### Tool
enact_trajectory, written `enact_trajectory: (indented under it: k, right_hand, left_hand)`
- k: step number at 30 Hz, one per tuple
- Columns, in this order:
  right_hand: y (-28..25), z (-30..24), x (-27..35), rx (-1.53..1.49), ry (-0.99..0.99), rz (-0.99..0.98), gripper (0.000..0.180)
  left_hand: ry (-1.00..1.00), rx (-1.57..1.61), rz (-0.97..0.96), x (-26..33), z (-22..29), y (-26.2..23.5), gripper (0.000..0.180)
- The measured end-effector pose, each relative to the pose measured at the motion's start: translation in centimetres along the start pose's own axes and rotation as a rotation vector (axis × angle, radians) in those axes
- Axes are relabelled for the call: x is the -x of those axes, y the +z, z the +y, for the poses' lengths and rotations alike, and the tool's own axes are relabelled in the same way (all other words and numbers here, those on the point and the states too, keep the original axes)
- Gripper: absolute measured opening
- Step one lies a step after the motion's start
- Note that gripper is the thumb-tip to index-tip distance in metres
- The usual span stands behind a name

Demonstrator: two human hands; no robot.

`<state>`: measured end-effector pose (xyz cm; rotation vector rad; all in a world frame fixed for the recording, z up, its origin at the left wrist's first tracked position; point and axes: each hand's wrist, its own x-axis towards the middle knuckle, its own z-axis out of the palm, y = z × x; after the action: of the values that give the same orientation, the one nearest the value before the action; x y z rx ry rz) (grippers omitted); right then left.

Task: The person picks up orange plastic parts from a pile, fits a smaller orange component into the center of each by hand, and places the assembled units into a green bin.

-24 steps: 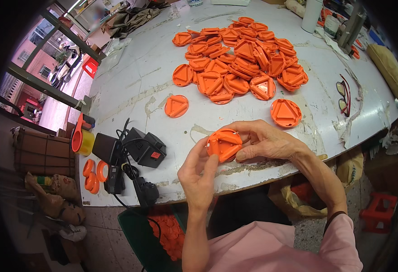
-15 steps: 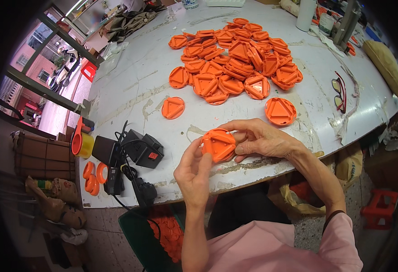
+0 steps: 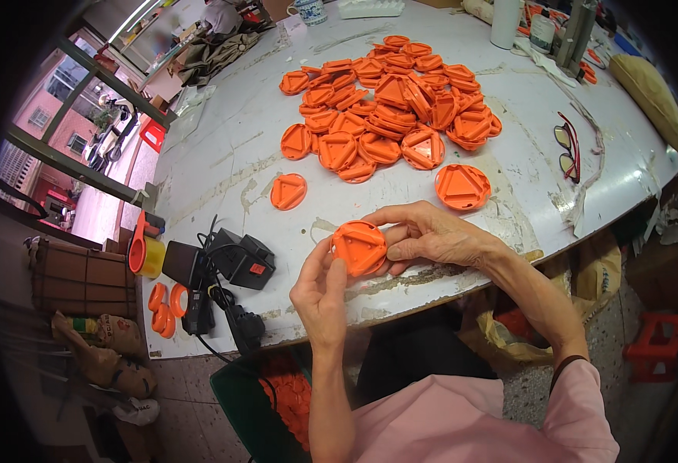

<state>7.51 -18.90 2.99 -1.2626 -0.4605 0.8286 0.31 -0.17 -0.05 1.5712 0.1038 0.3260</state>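
Observation:
An orange round plastic disc (image 3: 360, 248) with a raised triangle on its face is held above the front edge of the table. My left hand (image 3: 321, 289) grips its left side, thumb at the lower rim. My right hand (image 3: 431, 239) is closed on its right side, thumb and fingers at the edge; some fingertips are hidden behind it. Beyond my hands lie two similar single discs, one orange disc (image 3: 288, 191) to the left and another disc (image 3: 463, 187) to the right. A large heap of the same discs (image 3: 381, 116) fills the middle of the table.
Black power adapters (image 3: 242, 260) with cables lie at the left front, beside orange rings (image 3: 168, 309) and a yellow tape roll (image 3: 151, 255). Red-framed glasses (image 3: 567, 150) rest at the right. Below the table edge stands a green bin (image 3: 239, 393) with orange pieces in it.
The disc between my hands has turned so its triangular face shows more squarely, and both hands have shifted slightly left. The view has also shifted a little.

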Motion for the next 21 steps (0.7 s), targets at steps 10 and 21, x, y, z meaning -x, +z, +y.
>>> enact_trajectory:
  k: [10,21]
  right_hand:
    - [0.0,0.2,0.0,-0.043,-0.008,0.013,0.048]
    - [0.1,0.2,0.1,-0.054,0.01,0.049,0.048]
  left_hand:
    - [0.008,-0.065,0.043,-0.1,-0.2,0.0,0.034]
    - [-0.025,-0.059,0.036,0.1,0.3,0.1,0.032]
